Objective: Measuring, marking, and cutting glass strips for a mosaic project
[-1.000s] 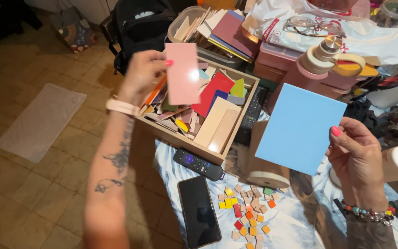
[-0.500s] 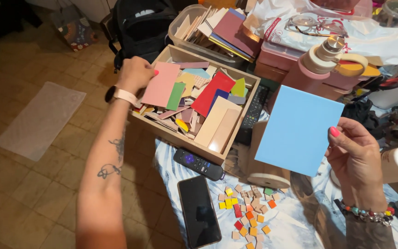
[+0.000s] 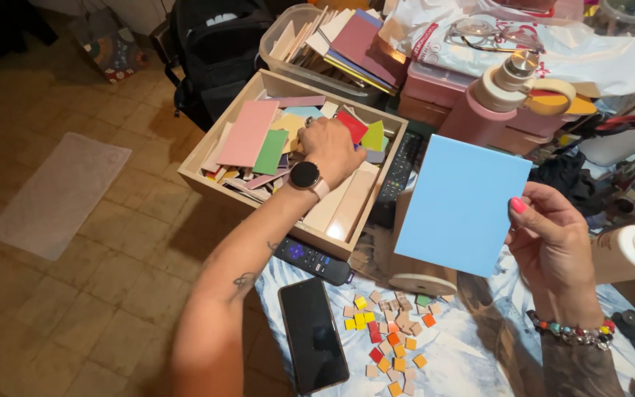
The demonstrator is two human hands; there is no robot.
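Head view: my right hand (image 3: 553, 235) holds the light blue tile (image 3: 463, 204) upright by its right edge, thumb on the face, fingers behind, above the surface (image 3: 472, 360). Judgement: a flat glazed square, stiff and probably brittle, smooth enough to slip; I judge an edge pinch with support behind it the safest hold, and the corners the parts most likely to chip. My left hand (image 3: 330, 147) reaches into the wooden box (image 3: 273, 213), knuckles up, fingers curled down among the pieces; whether they pinch anything I cannot tell. The box holds loose tiles and offcuts lying flat and overlapping: a large pink tile (image 3: 248, 132), a green one (image 3: 271, 151), red and yellow-green pieces, and pale beige strips along the near right side. Behind it a clear plastic tub (image 3: 281, 44) holds larger sheets standing on edge. On the cloth-covered surface lie small coloured chips (image 3: 387, 334), a black phone (image 3: 312, 342) and a remote (image 3: 311, 259).
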